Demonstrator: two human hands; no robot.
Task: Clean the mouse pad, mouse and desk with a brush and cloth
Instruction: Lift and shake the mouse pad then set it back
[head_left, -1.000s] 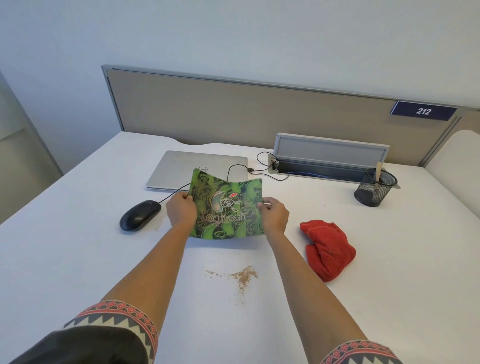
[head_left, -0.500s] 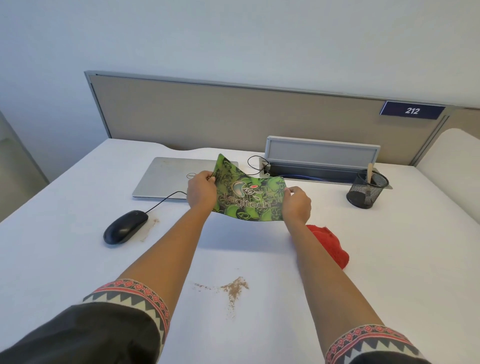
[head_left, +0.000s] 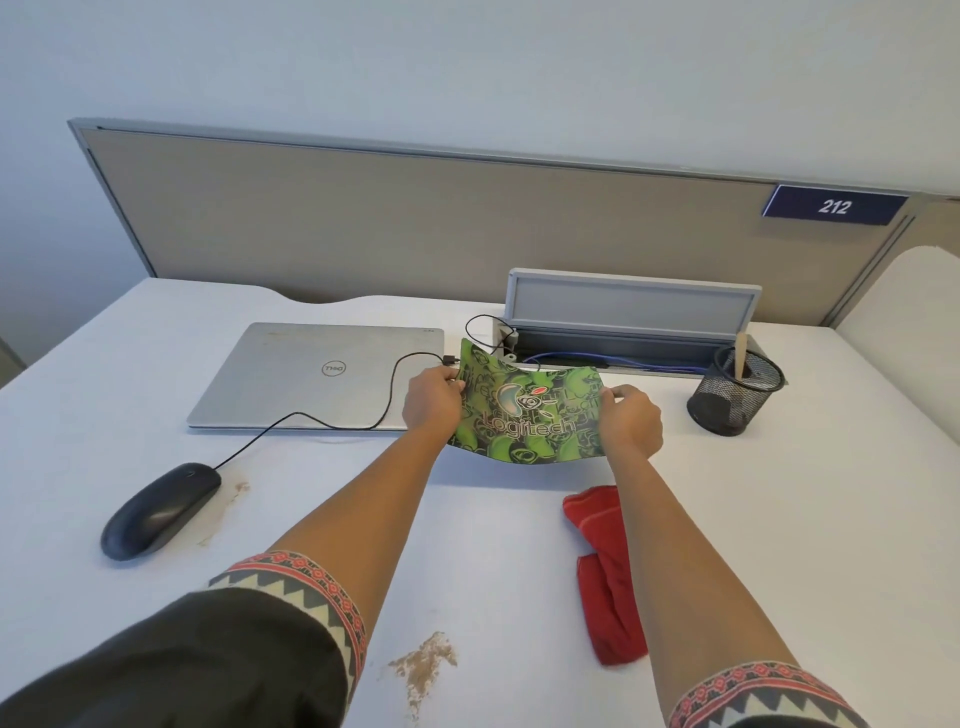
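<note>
Single view, head-worn and wide-angle: it looks forward and down from the near edge of the worktop (head_left: 493, 545) toward the partition (head_left: 415, 223) at the back. Close range, with both forearms (head_left: 353, 509) stretched out from the bottom edge and the worktop spanning the frame.

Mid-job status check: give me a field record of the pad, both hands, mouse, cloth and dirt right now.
mouse pad: green, bowed, held up off the desk
left hand: grips the pad's left edge
right hand: grips the pad's right edge
mouse: on the desk at left, brown dust beside it
cloth: red, lying on the desk beneath the right forearm, untouched
dirt pile: brown, on the desk between the forearms, near the front
brush: not confirmed; a wooden handle stands in the mesh cup
</note>
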